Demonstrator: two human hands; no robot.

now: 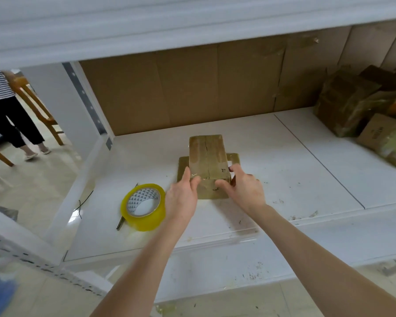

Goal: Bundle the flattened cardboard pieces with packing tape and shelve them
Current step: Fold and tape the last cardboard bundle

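Presently, centre frame: one cardboard bundle [207, 154], glossy with tape, standing on a flat cardboard piece [234, 157] on the white shelf [284, 168]. Left hand [181, 197] clasps its near left corner, thumb on the front face. Right hand [242, 188] clasps the near right corner, fingers curled round the edge. Tape roll [143, 207], yellow, lies just left of the left hand, untouched. More taped bundles [348, 104] are heaped at upper right. Step, as I judge it: wrapping done, shelving in hand. The next move likely calls for both hands to carry the bundle toward that heap, kept square.
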